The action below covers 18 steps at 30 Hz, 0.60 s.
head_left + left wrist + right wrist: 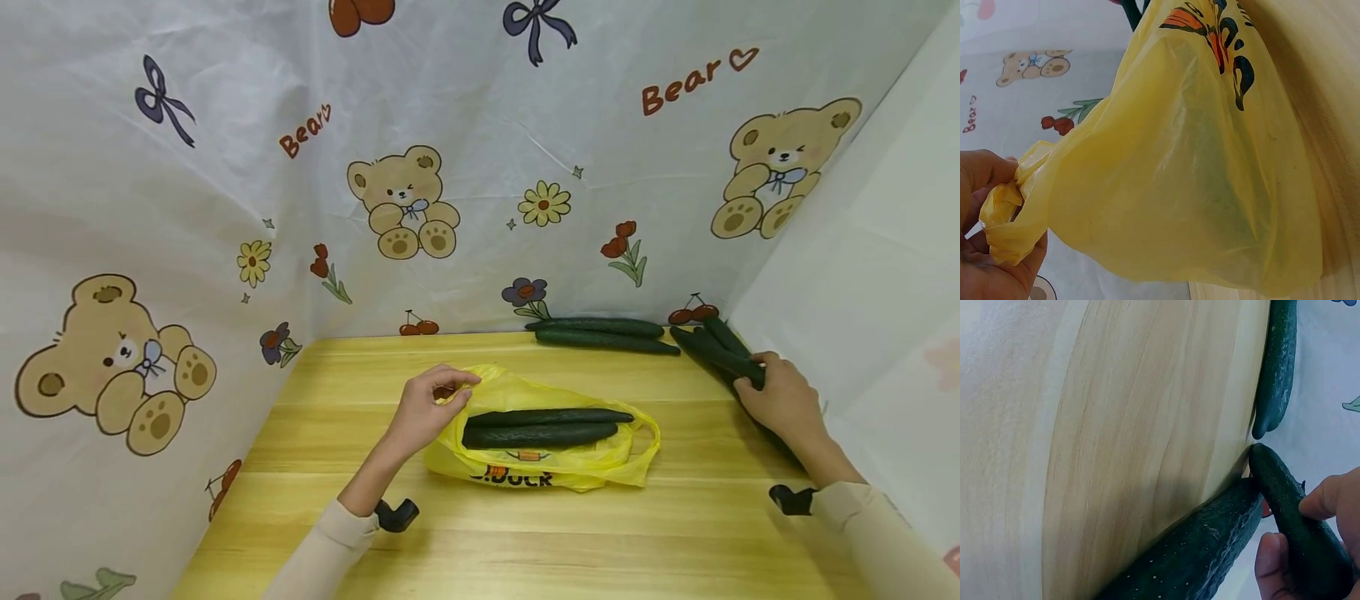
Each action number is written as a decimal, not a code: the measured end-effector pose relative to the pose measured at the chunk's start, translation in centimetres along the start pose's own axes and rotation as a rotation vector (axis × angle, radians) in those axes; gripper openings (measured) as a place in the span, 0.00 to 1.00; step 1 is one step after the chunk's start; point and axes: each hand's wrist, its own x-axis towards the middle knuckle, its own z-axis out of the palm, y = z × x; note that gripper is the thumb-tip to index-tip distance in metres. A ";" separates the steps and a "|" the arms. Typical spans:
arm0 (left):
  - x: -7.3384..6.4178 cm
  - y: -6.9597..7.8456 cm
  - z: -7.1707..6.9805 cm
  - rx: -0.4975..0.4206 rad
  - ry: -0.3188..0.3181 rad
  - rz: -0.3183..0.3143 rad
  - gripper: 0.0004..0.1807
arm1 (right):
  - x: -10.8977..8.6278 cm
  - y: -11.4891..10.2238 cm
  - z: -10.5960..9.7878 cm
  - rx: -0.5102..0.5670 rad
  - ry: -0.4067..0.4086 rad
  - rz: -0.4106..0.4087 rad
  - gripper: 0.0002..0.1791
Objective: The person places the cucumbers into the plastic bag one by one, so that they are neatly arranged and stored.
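Observation:
My left hand [427, 408] pinches the gathered edge of a yellow plastic bag [450, 462], lifting its left end. Two dark green cucumbers [540, 435] lie side by side inside the bag, seen through its mouth. Over at the right, my right hand [787, 400] grips a cucumber [1288, 512] between thumb and fingers. Beneath it a longer cucumber [1191, 550] lies slanted on the table, and another cucumber [726, 335] shows just behind. The left wrist view has the bag's side [1166, 175] stretched out from the fingers, hiding what is within.
Along the back of the wooden table [345, 375], two more cucumbers [600, 337] lie against the printed cloth wall [480, 292]. A plain white wall [862, 300] rises close by the right hand. A cloth wall also borders the left side.

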 end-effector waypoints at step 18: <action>0.0 0.5 0.0 -0.010 -0.006 -0.006 0.10 | -1.1 0.1 -0.8 0.066 0.073 -0.026 0.29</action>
